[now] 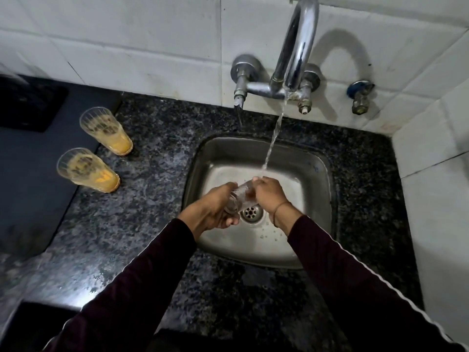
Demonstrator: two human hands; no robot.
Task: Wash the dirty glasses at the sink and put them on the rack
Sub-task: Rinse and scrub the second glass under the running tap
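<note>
A clear ribbed glass (243, 198) lies on its side over the steel sink (220, 158), under the running water. My left hand (212, 212) grips its base end from below. My right hand (270, 194) closes over its mouth end; whether its fingers go inside is hidden. Two dirty glasses with orange residue stand on the counter to the left, one farther back (106, 130) and one nearer (87, 170). No rack is in view.
The chrome tap (297, 47) juts from the tiled wall and pours a thin stream (272, 141). A small valve (360, 97) sits to its right. Speckled dark granite (152, 189) surrounds the sink. A dark mat (28, 174) covers the far left. The drain (250, 212) lies under my hands.
</note>
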